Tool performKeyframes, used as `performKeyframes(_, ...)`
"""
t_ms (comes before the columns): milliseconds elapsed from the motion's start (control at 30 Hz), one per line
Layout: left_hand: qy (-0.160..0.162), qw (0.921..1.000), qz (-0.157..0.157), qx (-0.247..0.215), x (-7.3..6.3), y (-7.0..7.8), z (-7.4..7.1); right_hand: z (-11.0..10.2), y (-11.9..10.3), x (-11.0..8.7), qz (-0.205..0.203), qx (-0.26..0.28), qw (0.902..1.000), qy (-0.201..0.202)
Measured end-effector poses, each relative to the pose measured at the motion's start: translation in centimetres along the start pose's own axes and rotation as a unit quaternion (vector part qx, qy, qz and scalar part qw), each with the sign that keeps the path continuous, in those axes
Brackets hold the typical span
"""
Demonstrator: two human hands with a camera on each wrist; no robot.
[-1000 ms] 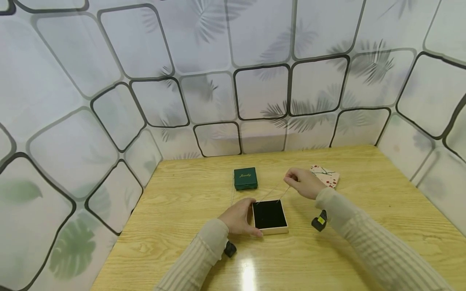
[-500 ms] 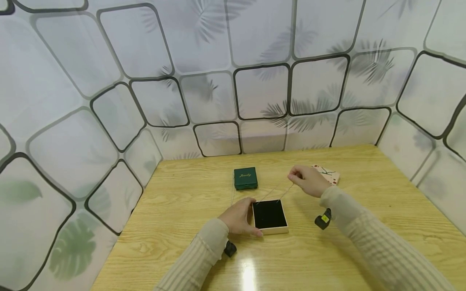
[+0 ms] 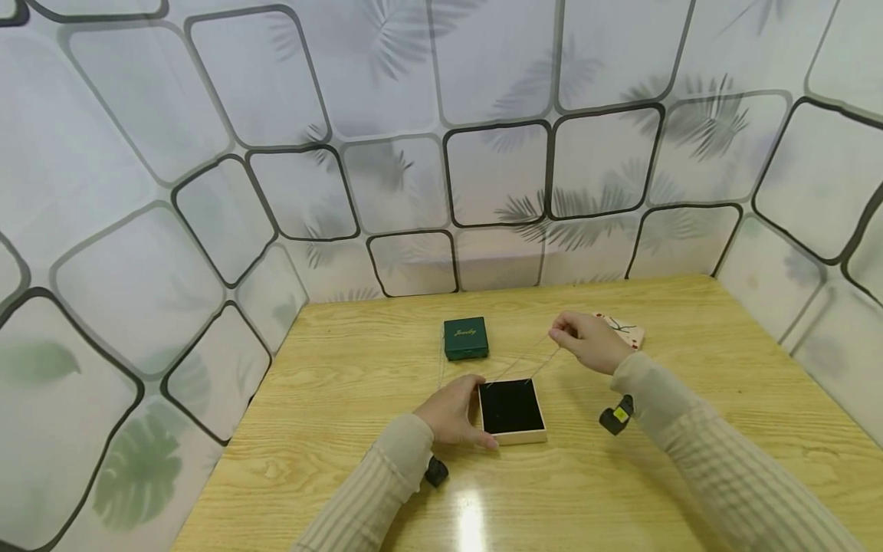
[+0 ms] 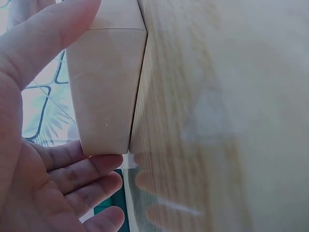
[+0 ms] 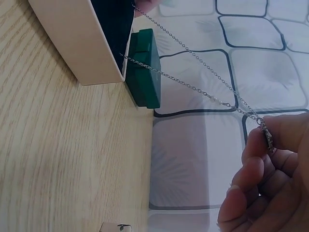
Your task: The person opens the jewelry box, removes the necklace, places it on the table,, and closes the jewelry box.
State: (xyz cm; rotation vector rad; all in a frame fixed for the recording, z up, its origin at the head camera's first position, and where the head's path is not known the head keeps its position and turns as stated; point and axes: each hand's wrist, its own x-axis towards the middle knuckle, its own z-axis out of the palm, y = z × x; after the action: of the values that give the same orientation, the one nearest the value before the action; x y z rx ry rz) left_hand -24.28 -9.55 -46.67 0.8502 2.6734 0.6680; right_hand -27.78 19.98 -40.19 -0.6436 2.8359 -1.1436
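In the head view my left hand holds a shallow cream box with a black lining, thumb at the near side and fingers at the far side. The left wrist view shows the thumb and fingertips against the box's pale wall. My right hand, raised beyond the box to the right, pinches a thin silver necklace. Two strands slant down from the fingertips to the box's far edge. In the right wrist view a small pearl bead sits on one strand, and a little ornament is between thumb and finger.
A closed green jewelry box stands behind the cream box, with another fine chain along its left side. A floral-patterned flat piece lies behind my right hand, partly covered. Patterned curtains border the wooden table.
My right hand has moved rightward and slightly up, away from the box, drawing the necklace strands out further. My left hand and the box stay in place.
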Motion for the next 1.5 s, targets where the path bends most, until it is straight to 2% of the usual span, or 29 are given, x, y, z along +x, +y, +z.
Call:
performKeyframes(533,-0.005,1.0,-0.001,-0.001,0.04,0.23,-0.21,-0.22,0.08,-0.15,-0.014,-0.003,0.9998,0.011)
performKeyframes(867,-0.002,0.9999,0.003,0.015,0.22,-0.02,-0.05,-0.32,-0.07,-0.32,-0.026,0.0,0.9995,0.018)
performKeyframes(1500,0.003,0.9999,-0.009,-0.008,0.35,-0.23,0.19,-0.36,0.04,-0.66,-0.034,0.021,0.9991,0.017)
